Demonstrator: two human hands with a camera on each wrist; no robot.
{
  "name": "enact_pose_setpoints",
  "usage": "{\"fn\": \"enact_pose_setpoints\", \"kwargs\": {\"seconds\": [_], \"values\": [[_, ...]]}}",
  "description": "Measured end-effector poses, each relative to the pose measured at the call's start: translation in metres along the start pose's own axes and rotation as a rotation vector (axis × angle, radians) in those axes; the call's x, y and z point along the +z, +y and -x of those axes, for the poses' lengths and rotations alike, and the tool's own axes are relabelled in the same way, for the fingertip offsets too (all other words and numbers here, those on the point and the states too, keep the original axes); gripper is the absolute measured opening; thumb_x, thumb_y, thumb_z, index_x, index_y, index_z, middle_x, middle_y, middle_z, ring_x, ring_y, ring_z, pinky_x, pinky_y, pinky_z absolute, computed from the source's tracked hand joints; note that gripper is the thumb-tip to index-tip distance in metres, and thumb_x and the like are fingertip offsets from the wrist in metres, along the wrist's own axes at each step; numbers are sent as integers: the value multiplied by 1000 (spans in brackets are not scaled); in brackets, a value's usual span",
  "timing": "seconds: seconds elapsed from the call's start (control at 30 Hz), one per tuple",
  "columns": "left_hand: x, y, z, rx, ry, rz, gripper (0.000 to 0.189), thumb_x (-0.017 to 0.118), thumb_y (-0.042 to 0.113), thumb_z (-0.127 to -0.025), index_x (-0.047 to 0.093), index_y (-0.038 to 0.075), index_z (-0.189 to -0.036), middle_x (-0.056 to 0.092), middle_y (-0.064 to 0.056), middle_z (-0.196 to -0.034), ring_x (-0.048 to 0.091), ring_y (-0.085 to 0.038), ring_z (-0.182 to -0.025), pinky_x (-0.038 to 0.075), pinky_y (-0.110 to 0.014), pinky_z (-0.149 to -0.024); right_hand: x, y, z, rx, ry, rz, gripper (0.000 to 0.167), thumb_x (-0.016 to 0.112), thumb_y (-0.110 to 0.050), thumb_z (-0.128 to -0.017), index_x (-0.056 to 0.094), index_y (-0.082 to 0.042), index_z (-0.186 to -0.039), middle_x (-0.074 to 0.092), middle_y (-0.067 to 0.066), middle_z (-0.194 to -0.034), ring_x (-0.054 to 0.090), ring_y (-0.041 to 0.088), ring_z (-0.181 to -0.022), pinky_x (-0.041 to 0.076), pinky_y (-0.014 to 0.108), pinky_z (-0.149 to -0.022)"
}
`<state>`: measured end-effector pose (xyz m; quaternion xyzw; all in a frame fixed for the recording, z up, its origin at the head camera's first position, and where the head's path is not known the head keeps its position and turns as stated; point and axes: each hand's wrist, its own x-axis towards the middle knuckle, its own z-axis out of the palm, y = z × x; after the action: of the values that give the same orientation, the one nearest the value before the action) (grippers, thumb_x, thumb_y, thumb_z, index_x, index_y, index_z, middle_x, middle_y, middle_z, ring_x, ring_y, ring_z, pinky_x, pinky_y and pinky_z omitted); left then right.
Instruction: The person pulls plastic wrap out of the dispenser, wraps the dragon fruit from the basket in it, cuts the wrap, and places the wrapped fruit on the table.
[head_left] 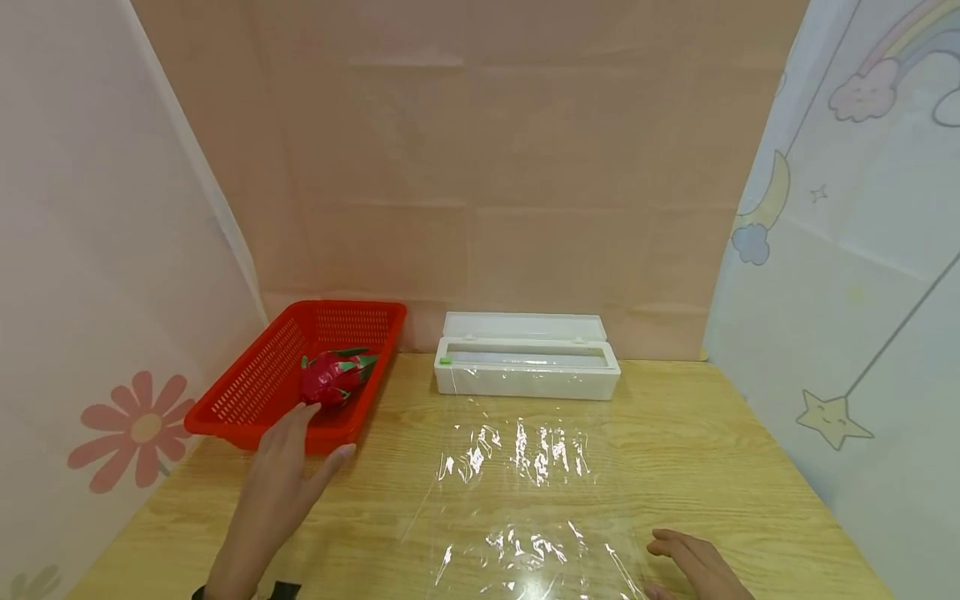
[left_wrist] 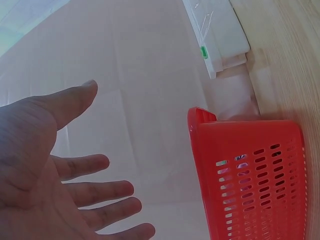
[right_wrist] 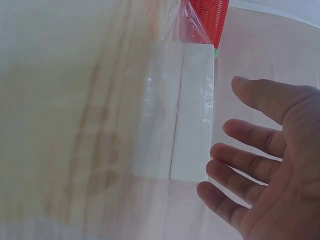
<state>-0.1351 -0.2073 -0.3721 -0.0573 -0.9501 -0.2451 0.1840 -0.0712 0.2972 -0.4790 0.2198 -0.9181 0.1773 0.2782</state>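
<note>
In the head view my left hand [head_left: 281, 479] is over the near end of a red plastic basket [head_left: 251, 354], its fingers extended and thumb apart. A pink dragon fruit [head_left: 327, 379] with green scales lies inside the basket, just beyond those fingertips. The left wrist view has the left hand [left_wrist: 65, 170] with spread fingers and nothing held. My right hand [head_left: 697, 562] is low on the right, beside a sheet of clear cling film [head_left: 517, 500] spread on the table. The right wrist view shows the right hand [right_wrist: 265, 160] holding nothing, fingers loosely bent.
A white cling film box [head_left: 525, 382] stands at the back with its lid [head_left: 525, 326] raised and a green slider [head_left: 446, 361] at its left end. The film runs from it toward me over the wooden table [head_left: 690, 442]. Cloth walls [head_left: 480, 167] stand behind and at both sides.
</note>
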Motion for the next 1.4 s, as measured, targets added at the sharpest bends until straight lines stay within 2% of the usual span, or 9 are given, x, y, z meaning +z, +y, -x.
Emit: {"fn": "enact_pose_setpoints", "kwargs": {"seconds": [0.17, 0.43, 0.6, 0.83, 1.1, 1.4], "values": [[1, -1, -3, 25, 14, -2, 83, 70, 50, -90, 41, -8, -142, 43, -36, -143, 38, -57, -128, 33, -75, -98, 0, -1, 0, -2, 7, 9, 52, 96, -25, -53, 70, -14, -97, 68, 1, -103, 61, 14, -90, 50, 31, -67], [1, -2, -9, 91, 79, 12, 79, 77, 39, -87, 42, -9, -140, 45, -36, -140, 40, -58, -127, 33, -75, -98, -1, -4, 0, 0, 29, 7, 54, 97, -25, -51, 70, -14, -97, 68, -1, -104, 61, 16, -91, 51, 31, -67], [0, -2, -12, 76, 69, 2, 80, 79, 35, -86, 41, -10, -140, 45, -36, -141, 39, -59, -126, 34, -75, -98, -1, -3, 1, -9, 24, 9, 54, 97, -24, -51, 69, -15, -96, 68, 0, -103, 61, 14, -89, 50, 31, -66], [0, -5, -19, 96, 91, 4, 79, 81, 28, -84, 41, -12, -139, 46, -37, -139, 39, -59, -126, 33, -75, -99, -2, -5, 0, -1, 34, 16, 55, 97, -24, -50, 70, -14, -96, 68, 0, -104, 61, 16, -90, 51, 32, -67], [-1, -7, -25, 57, 64, -10, 81, 79, 35, -86, 39, -11, -141, 43, -37, -140, 37, -60, -126, 33, -77, -95, -4, -4, -3, -57, 49, -3, 55, 96, -22, -51, 68, -11, -98, 69, 8, -103, 60, 19, -91, 51, 31, -68], [-1, -15, -31, 51, 41, 17, 78, 75, 35, -90, 39, -12, -140, 42, -37, -140, 35, -61, -127, 31, -78, -97, -10, -10, -1, 15, 36, 6, 50, 95, -19, -55, 70, -14, -98, 69, 4, -108, 59, 18, -95, 51, 32, -68]]}}
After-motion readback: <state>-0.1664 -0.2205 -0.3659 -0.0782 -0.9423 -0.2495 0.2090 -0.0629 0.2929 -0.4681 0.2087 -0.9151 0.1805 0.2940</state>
